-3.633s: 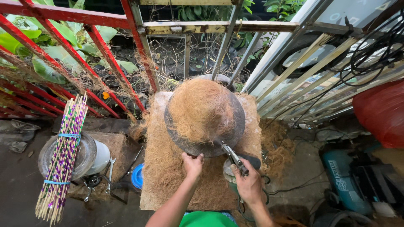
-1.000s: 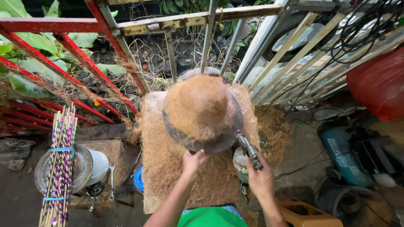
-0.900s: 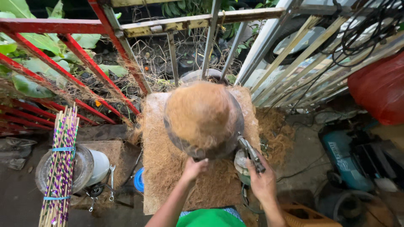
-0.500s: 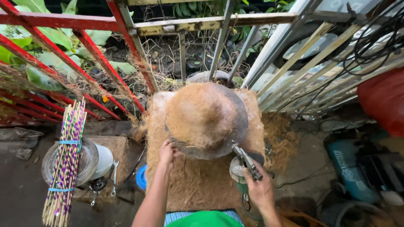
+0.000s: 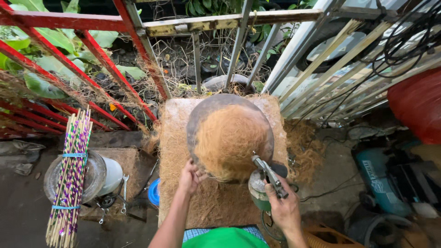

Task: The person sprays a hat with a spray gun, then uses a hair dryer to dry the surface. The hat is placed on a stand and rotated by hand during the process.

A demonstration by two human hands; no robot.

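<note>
Our left hand (image 5: 189, 173) pinches the near rim of the metal bowl (image 5: 202, 120), tipped on the fibre-covered counter (image 5: 172, 151). Fibre lining (image 5: 229, 140) already covers most of it. Our right hand (image 5: 284, 209), just right, grips pliers (image 5: 270, 175); the far rim remains bare.

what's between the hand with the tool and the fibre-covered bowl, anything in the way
Nothing visible. The right hand holds a metal tool whose tip already reaches the rim of the fibre-covered bowl. The left hand grips the bowl's near edge on the other side, clear of the tool.
</note>
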